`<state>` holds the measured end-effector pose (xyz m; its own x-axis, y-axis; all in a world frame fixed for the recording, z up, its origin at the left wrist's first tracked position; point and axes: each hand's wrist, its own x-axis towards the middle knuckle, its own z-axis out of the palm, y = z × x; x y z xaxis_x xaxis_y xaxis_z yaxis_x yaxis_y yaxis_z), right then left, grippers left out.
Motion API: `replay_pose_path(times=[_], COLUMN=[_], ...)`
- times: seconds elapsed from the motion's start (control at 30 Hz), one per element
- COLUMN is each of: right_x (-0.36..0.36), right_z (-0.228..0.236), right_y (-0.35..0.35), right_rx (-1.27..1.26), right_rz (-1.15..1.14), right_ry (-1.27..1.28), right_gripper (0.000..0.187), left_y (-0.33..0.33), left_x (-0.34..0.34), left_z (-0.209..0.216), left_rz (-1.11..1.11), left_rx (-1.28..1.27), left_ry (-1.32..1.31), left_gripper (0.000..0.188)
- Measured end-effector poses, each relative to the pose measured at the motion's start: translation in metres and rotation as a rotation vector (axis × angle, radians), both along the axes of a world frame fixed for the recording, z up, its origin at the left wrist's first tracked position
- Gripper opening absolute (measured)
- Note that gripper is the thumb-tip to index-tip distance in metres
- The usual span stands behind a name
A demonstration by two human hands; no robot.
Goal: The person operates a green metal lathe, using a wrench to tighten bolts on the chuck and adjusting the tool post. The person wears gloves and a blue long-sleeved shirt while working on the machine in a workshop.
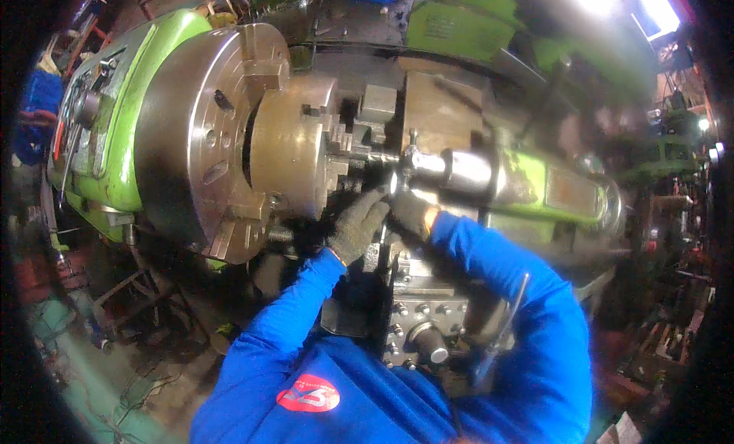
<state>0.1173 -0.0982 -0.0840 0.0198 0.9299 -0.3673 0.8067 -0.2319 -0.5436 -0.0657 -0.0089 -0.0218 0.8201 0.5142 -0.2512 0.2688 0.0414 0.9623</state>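
My left hand (pixel 357 228), in a dark grey work glove, reaches in below the smaller chuck (pixel 290 150) of a lathe, its fingers stretched toward my right hand. My right hand (pixel 411 215), gloved as well, is curled just below the tailstock spindle (pixel 468 171). Between the two hands stands a narrow shiny metal piece (pixel 394 183), its upper end bright with glare. The right fingers close around its lower part, which they largely hide, so its kind does not show. Stepped jaws (pixel 336 142) of the smaller chuck lie just up and left of both hands.
A large faceplate chuck (pixel 200 142) carries the smaller one, beside the green headstock (pixel 122 131). The green tailstock (pixel 547 188) sits right. Near my body is a bolted tool post (pixel 428 329) with a round knob; a lever rod (pixel 514 314) rises beside my right arm.
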Motion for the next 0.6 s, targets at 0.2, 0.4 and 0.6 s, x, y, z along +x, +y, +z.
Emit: replay_pose_path(times=[0.2,0.4,0.6], right_x=[-0.014,-0.037,-0.034], right_z=[-0.035,0.01,0.039], right_y=[0.006,-0.006,-0.028], right_rx=[0.028,0.055,0.002], right_rz=[0.137,-0.039,-0.322], right_ry=[-0.265,0.096,0.299], right_gripper=[0.027,0.022,0.021], left_y=[-0.006,-0.009,0.001], left_x=[-0.012,-0.011,-0.032], left_z=[-0.029,-0.037,-0.034], left_rz=[0.029,0.09,0.074], left_rx=[0.251,-0.069,0.108], left_ry=[-0.148,-0.194,-0.064], left_gripper=[0.041,0.043,0.041])
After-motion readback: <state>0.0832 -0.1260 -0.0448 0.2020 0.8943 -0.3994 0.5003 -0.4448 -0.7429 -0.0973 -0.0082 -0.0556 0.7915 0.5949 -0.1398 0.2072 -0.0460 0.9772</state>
